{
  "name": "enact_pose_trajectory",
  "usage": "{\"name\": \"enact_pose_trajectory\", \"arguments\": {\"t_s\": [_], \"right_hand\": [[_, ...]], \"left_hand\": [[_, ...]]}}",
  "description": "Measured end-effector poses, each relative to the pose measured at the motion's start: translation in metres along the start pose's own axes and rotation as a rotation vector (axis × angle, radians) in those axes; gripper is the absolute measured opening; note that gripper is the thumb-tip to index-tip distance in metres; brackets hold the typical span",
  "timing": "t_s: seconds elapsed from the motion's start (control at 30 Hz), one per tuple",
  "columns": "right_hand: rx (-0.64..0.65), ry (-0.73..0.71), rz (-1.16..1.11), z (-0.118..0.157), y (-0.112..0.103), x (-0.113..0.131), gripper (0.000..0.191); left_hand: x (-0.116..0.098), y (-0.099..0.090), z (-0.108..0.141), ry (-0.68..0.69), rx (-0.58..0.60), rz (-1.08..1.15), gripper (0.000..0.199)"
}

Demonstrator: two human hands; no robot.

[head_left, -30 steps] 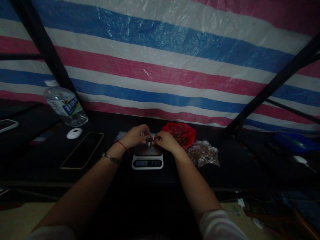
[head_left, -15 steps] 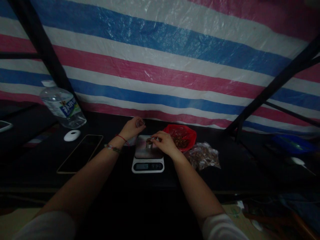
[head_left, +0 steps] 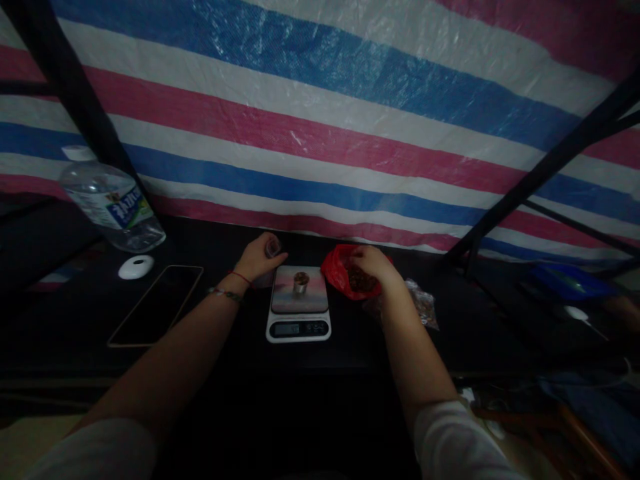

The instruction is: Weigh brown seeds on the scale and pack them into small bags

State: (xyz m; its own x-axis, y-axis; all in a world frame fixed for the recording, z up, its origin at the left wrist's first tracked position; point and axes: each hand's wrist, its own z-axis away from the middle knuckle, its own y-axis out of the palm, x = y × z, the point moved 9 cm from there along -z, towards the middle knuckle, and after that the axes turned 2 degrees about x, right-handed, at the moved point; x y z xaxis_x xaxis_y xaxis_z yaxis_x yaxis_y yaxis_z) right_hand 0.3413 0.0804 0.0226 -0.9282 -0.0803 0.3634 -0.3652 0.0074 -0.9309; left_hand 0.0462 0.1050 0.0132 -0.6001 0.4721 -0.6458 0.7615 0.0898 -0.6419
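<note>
My left hand [head_left: 263, 259] is closed on a small clear plastic bag [head_left: 273, 249], whose rounded opening shows between thumb and fingers beside the scale. A white kitchen scale [head_left: 299, 305] lies in front of me, its display lit but too blurred to read. On its platform stands a small metal cup [head_left: 301, 285] filled with brown bits. My right hand [head_left: 371, 261] reaches into a red plastic bag [head_left: 337, 277] of loose brown pieces [head_left: 361, 280]. Its fingers are bent together among the pieces; whatever is between them is hidden.
Clear bags of brown pieces [head_left: 423, 303] lie partly behind my right forearm. Left of the scale are a phone [head_left: 156, 305], a white rounded object [head_left: 136, 267] and a large plastic bottle [head_left: 115, 200]. A striped sheet [head_left: 320, 147] hangs behind the black table, between dark metal bars.
My right hand has left the metal cup on the scale and moved right into the red bag. My left hand keeps its hold beside the scale. The view has shifted slightly.
</note>
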Motion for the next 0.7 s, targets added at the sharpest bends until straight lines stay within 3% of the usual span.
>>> {"name": "enact_pose_trajectory", "arguments": {"t_s": [0.1,0.2,0.3,0.6,0.7], "right_hand": [[0.219,-0.048,0.045,-0.004,0.034,-0.001,0.028],[0.198,-0.068,0.063,-0.003,0.049,0.001,0.033],[0.121,-0.064,0.093,0.0,0.049,0.003,0.03],[0.066,-0.098,0.101,0.003,0.042,0.002,0.03],[-0.037,-0.101,0.098,0.006,0.026,0.002,0.023]], "left_hand": [[-0.002,0.008,0.003,0.023,0.076,0.007,0.038],[-0.003,0.014,0.007,0.039,0.139,0.024,0.038],[0.0,0.016,0.008,0.007,0.159,0.028,0.038],[0.005,0.018,0.008,-0.039,0.156,0.034,0.043],[0.007,0.019,0.008,-0.043,0.164,0.036,0.045]]}}
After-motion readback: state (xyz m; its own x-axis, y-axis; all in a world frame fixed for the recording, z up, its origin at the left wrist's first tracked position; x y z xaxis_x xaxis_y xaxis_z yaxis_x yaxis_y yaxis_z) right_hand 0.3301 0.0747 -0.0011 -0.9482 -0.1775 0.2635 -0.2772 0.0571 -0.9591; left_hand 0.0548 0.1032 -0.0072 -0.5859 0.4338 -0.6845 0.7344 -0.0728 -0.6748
